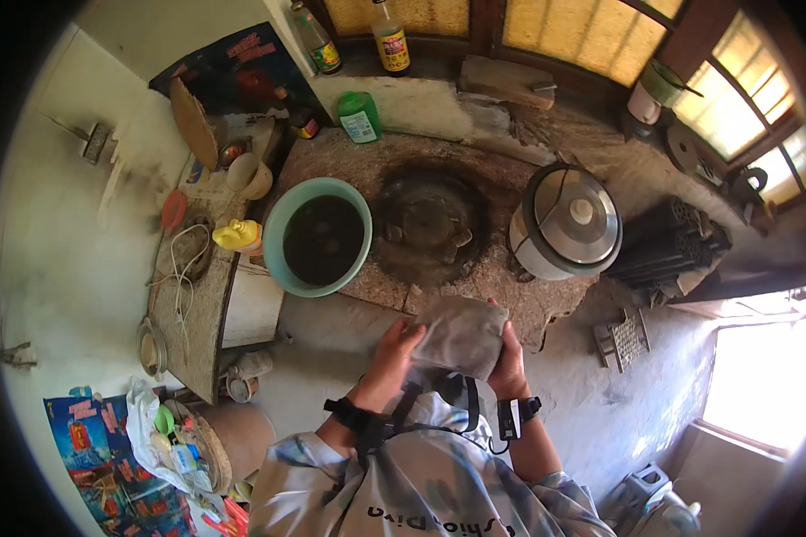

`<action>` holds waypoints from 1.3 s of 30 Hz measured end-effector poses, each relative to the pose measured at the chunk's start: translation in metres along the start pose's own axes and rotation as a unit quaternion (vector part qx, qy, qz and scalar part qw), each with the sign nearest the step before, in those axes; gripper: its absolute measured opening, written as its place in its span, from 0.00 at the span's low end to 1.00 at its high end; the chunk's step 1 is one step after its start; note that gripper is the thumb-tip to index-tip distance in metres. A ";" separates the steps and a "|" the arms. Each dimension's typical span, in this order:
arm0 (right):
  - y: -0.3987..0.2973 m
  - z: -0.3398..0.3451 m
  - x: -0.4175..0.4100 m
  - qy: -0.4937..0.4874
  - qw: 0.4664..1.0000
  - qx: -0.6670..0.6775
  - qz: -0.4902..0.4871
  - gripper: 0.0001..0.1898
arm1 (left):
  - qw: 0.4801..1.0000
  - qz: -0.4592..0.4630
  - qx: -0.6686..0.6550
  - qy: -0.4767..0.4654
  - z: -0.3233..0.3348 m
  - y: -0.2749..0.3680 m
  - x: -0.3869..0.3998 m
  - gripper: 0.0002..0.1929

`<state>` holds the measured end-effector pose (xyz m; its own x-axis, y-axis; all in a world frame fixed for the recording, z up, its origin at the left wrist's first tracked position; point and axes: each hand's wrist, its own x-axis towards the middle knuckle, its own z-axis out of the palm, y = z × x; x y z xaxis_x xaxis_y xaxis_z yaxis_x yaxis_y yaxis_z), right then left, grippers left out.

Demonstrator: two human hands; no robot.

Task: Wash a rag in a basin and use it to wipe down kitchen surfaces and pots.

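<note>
A folded grey cloth [462,335] is spread between my two hands, just in front of my chest. My left hand [399,344] grips its left edge with the thumb on top. On the opposite edge, my right hand [508,359] has its fingers partly hidden behind the fabric. Beyond the cloth is a rough stone-like counter [403,299] with a blackened round stove opening [430,221]. A pale green basin [272,252] of dark liquid stands left of that opening. To its right sits a pot [544,258] with a metal lid [571,231].
A yellow plastic bottle [238,235] stands beside the basin, and a green bottle [359,117] at the counter's back. White cable [183,275] lies on the left side table [205,335]. Black coal briquettes [675,241] are stacked at right. A wooden board [507,80] rests on the windowsill.
</note>
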<state>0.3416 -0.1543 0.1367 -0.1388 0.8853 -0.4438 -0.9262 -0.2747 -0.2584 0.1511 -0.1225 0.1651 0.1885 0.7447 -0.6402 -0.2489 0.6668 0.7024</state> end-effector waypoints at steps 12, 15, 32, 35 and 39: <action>0.008 -0.009 0.137 0.144 0.668 -0.711 -0.165 0.28 | 0.985 -0.023 -0.155 -0.068 0.035 0.012 0.141 0.22; -0.005 0.000 0.174 0.192 0.898 -0.386 -0.084 0.30 | 0.958 -0.115 -0.228 -0.130 0.031 0.007 0.193 0.21; -0.074 -0.101 0.346 0.282 0.297 -0.885 -0.223 0.33 | 0.963 0.033 0.225 -0.145 0.018 -0.012 0.395 0.18; -0.072 -0.091 0.363 0.211 0.294 -0.914 -0.182 0.31 | 0.983 0.020 0.166 -0.076 0.008 0.016 0.407 0.21; -0.059 -0.049 0.445 0.233 0.362 -0.883 -0.188 0.25 | 0.954 0.028 0.292 -0.058 0.014 0.076 0.421 0.23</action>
<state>0.3517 0.2377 -0.0875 0.3356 0.9384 -0.0822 0.8759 -0.3430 -0.3393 0.2243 0.2424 -0.0465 0.3037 0.7553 -0.5808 0.3033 0.5012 0.8104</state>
